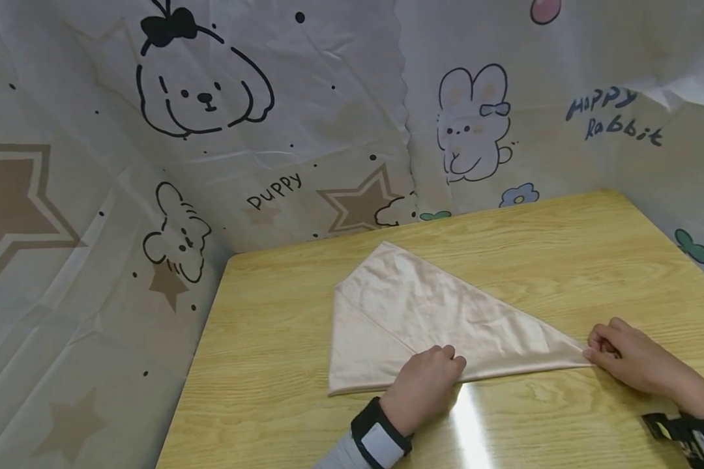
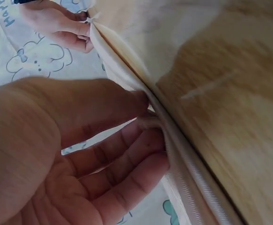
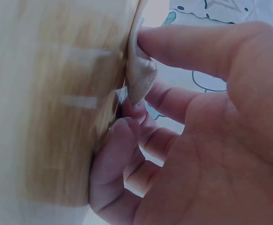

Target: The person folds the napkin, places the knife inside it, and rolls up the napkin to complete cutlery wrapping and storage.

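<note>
The folded cloth [image 1: 399, 293] lies flat on the worktop [image 1: 270, 306] at the centre of the head frame, its long axis running from a broad end at centre-left to a narrow tip at right. The left hand [image 1: 425, 387], lower centre, has its grip closed to a pinch on the near edge and is nearer the broad end; the right hand [image 1: 639, 358], lower right, pinches the tip between thumb and finger, the cloth extending leftward from it.
</note>
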